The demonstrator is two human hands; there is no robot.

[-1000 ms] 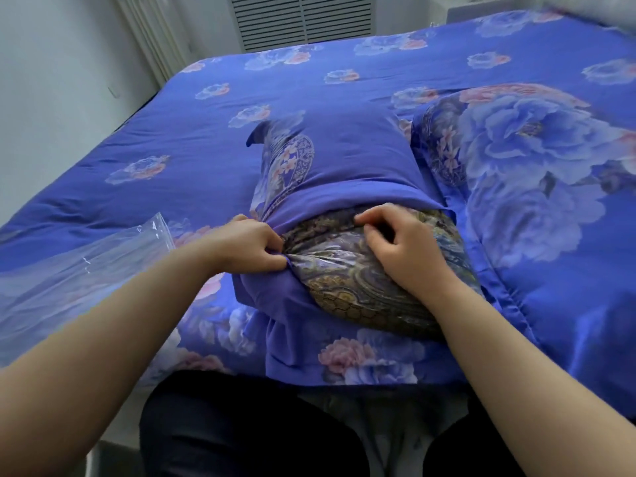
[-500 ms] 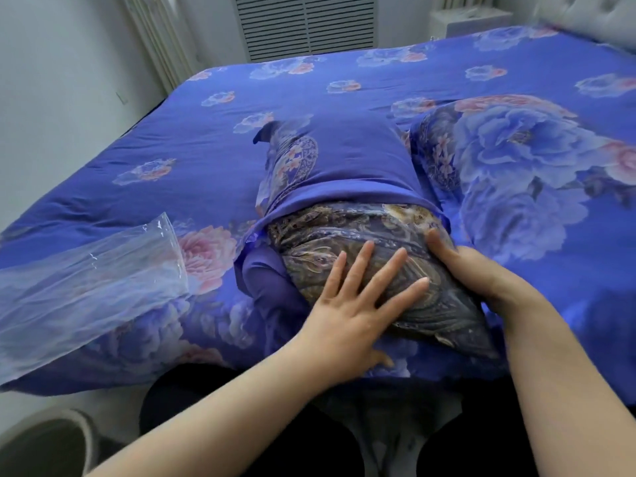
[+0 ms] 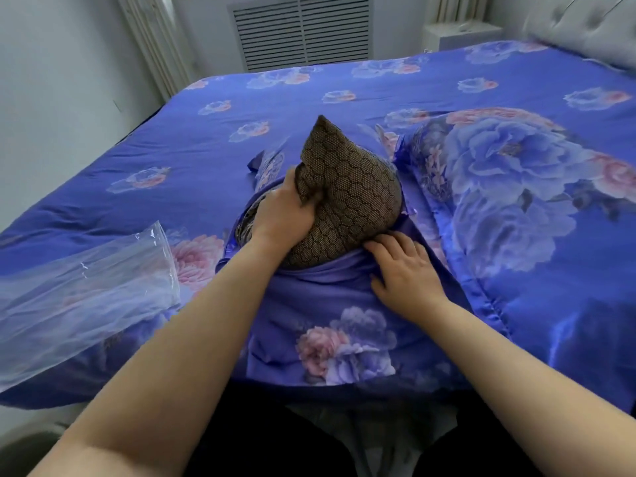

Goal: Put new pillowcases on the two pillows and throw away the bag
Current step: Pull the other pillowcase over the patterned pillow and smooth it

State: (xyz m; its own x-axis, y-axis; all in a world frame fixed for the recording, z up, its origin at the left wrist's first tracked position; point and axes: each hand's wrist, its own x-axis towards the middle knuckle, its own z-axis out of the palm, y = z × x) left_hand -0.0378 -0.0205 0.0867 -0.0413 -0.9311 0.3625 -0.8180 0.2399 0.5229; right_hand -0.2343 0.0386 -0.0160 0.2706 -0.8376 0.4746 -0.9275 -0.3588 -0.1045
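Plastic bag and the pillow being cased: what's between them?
Head view: between the plastic bag and the brown pillow lie bedspread, the left forearm, and the pillowcase edge; the left hand grips the pillow.

Bed (image 3: 309, 108) spread with a blue quilt printed with pink and pale blue flowers. On it, near the front edge: brown patterned pillow (image 3: 354, 201) partly inside a blue flowered pillowcase (image 3: 330, 325). Just to the right, second pillow (image 3: 509, 187) already in a matching case. At left, clear plastic bag (image 3: 79, 294) lying flat, reaching past the edge
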